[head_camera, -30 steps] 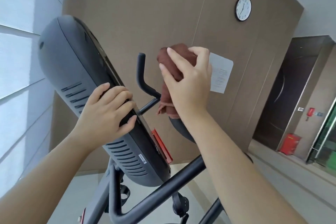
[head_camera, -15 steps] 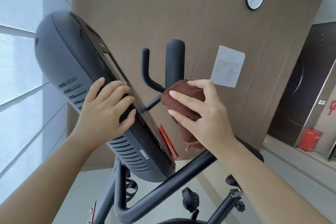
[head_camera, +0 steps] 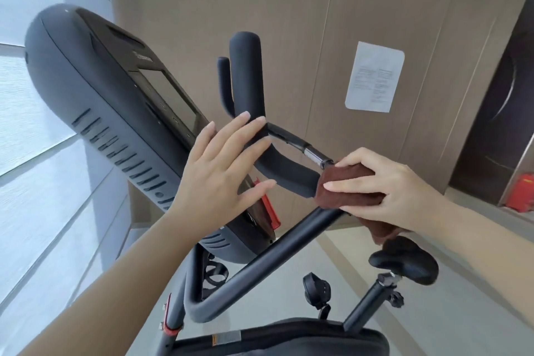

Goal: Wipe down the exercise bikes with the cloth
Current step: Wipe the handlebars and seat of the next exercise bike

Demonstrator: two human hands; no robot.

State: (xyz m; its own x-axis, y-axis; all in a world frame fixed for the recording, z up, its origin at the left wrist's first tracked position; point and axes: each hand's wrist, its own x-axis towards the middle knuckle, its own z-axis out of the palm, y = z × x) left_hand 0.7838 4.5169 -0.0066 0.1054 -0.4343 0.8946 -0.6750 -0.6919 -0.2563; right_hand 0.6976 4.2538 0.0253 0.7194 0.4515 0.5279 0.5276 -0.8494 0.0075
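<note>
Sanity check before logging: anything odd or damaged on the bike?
Nothing stands out. Right hand presses the brown cloth on the padded handlebar; left hand is open by the console, which looks intact.

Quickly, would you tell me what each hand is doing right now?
Left hand: open, holding nothing.
Right hand: closed on the brown cloth.

You have one camera, worn on your head. It looks forward and down, tilted sideways, so the wall [head_camera: 289, 9] leans. It sits very close to the bike [head_camera: 115, 130]; both your arms reach in from the bottom. No other view shares this.
</note>
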